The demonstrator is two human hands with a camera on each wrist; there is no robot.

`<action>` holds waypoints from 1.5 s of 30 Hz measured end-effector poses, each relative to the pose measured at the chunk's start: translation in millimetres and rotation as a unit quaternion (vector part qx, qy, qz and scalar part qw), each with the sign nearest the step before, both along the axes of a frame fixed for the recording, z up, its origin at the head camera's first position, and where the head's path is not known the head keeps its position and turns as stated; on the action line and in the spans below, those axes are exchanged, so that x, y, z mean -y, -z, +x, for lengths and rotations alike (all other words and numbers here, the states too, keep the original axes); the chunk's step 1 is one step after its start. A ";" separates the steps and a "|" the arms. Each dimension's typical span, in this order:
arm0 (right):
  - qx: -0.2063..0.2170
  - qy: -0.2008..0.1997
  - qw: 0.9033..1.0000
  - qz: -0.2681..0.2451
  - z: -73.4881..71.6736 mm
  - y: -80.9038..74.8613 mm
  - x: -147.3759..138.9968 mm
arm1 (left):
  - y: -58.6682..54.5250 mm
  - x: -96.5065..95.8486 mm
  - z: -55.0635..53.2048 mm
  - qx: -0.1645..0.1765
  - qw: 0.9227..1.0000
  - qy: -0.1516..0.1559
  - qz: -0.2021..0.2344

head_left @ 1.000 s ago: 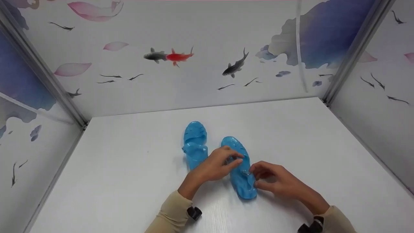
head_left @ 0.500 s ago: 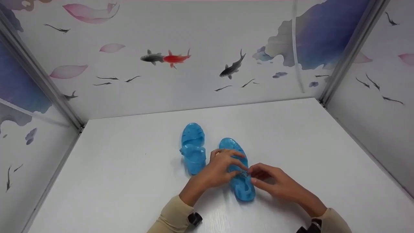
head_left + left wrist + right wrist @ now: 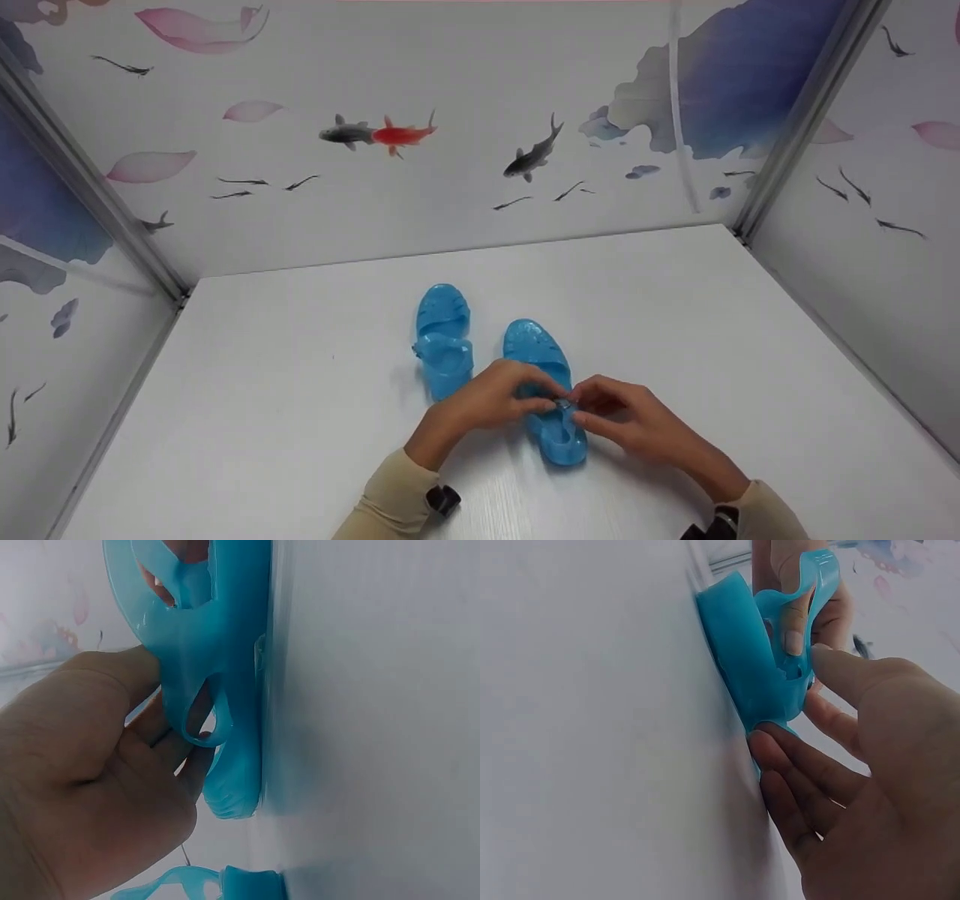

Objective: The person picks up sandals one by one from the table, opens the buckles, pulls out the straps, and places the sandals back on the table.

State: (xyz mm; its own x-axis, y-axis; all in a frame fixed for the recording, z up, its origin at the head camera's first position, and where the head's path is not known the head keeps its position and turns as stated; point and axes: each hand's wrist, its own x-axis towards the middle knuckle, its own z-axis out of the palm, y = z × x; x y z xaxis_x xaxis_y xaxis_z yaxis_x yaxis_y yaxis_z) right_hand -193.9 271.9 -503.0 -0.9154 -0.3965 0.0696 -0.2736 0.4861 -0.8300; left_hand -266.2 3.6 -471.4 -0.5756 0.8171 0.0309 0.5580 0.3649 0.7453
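Note:
Two translucent blue jelly sandals lie on a white table, toes pointing away. My left hand (image 3: 487, 396) reaches across the right-hand sandal (image 3: 531, 341), thumb and fingers pinching its ankle strap by the small metal buckle (image 3: 562, 404). From the other side, my right hand (image 3: 637, 420) pinches the strap at the same spot. In the right wrist view, the strap (image 3: 821, 577) loops up over the heel, and fingers of my right hand (image 3: 885, 765) press along the sandal's side (image 3: 739, 637). The left wrist view shows my left hand (image 3: 90, 757) against the sandal's inner side (image 3: 236, 652).
The other blue sandal (image 3: 443, 306) sits just left of the worked one, its strap across the ankle. White panels (image 3: 450, 217) printed with fish and petals enclose the table (image 3: 262, 390) at the back and both sides.
My left hand has come down and right from over the sandal's middle to the buckle, so both hands' fingertips now meet there. The whole view has shifted slightly.

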 end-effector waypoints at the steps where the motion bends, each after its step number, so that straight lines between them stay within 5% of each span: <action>1: -0.001 0.002 1.000 -0.002 -0.1 0.3 0.0 | 0.2 0.3 -0.1 0.001 1.000 -0.003 0.000; 18: 0.019 0.044 0.999 0.000 -1.6 -2.4 3.4 | -1.1 -2.7 1.5 -0.014 1.000 -0.015 -0.022; 31: -0.064 0.043 0.997 -0.003 7.5 -3.3 10.5 | 0.0 -2.2 0.7 -0.012 1.000 -0.010 -0.023; 45: -0.050 0.060 0.997 0.001 10.3 -0.9 17.0 | -1.6 0.4 4.6 0.019 0.999 -0.029 0.004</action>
State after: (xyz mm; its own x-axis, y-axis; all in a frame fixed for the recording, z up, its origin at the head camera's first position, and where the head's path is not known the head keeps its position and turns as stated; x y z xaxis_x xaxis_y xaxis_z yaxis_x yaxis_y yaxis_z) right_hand -183.6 254.9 -502.2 -0.9450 -0.2846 0.1613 -0.2939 0.5219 -0.8008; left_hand -261.6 3.3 -469.8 -0.6233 0.7819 0.0143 0.5069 0.3900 0.7687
